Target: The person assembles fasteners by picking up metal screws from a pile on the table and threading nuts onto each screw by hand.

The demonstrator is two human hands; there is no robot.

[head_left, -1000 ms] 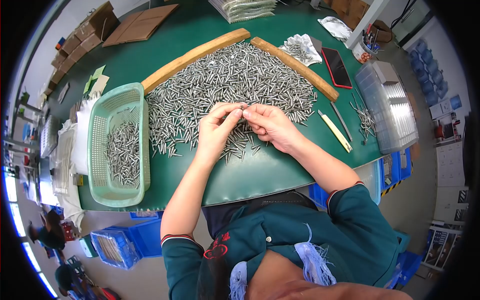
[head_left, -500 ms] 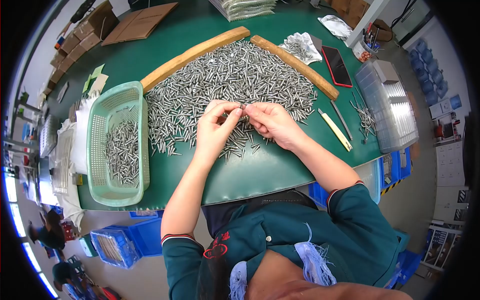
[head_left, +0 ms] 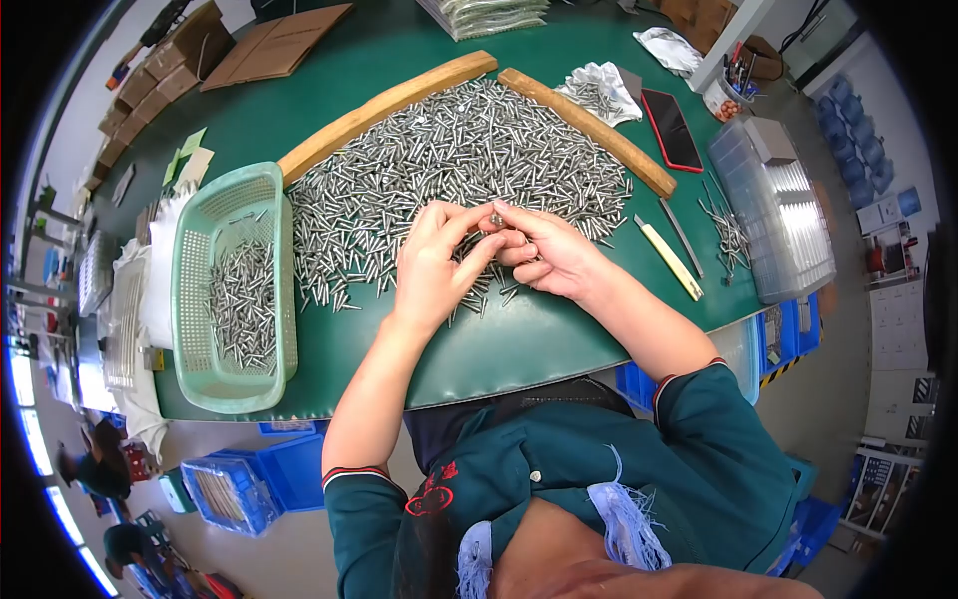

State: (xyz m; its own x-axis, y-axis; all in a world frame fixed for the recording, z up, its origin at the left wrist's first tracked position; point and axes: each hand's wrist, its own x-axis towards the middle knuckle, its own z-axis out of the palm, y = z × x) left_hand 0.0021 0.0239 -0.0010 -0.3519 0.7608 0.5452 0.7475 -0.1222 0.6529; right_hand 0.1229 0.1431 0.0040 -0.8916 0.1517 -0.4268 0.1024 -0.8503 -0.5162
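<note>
A wide heap of small metal pins point(head_left: 429, 160) lies on the green table point(head_left: 469, 359). Over its near part, my left hand point(head_left: 439, 260) and my right hand point(head_left: 549, 255) meet at the fingertips. Between them is a small metal piece point(head_left: 496, 219), mostly covered by fingers. The right thumb and forefinger pinch it, and the left fingers touch it or lie right beside it; what the left hand itself grips is too small to tell. Left of the heap stands a green basket point(head_left: 183, 299) with more pins inside.
Two wooden bars point(head_left: 389, 108) border the heap's far side. To the right lie a yellow-handled cutter point(head_left: 669, 260), a metal strip, a red-edged phone point(head_left: 673, 130) and a clear plastic case point(head_left: 773, 220). Blue bins point(head_left: 294, 474) stand below the table; a person is at the far lower left.
The left thumb has come down from the fingertip pinch, and the left fingers have spread a little. The right fingertips have shifted slightly, with the metal piece still between the hands.
</note>
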